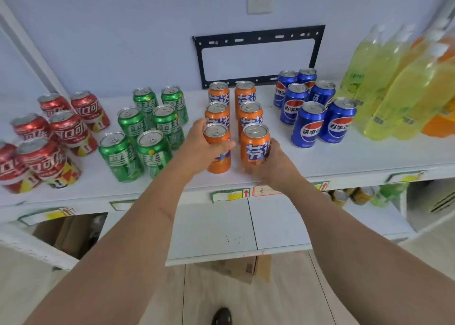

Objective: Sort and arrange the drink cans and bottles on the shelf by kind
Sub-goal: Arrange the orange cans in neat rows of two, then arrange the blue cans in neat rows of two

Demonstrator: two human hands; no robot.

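A: A pale wall with a black bracket at upper centre, and a white shelf (332, 162) running across the middle of the frame. What are the hands doing?

B: Each is wrapped round a front can. The left hand (204, 147) grips the front-left orange can (218, 149), fingers curled round its side; the right hand (273, 162) clasps the front-right orange can (256, 145) from the right. Both cans stand upright on the shelf at centre frame.

A: And around them?

B: Behind stand four more orange cans (234, 105) in two columns. Left of centre, the green cans (145, 127); at the far left, the red cans (49, 137); right of centre, the blue cans (312, 105); at the upper right, yellow bottles (384, 78) with something orange behind, blurred.

A: So which step?

B: Finishing the orange block, I'd judge; the kinds already sit apart. The next move calls for nudging both cans into line with their columns, labels forward, then letting go without tipping them.
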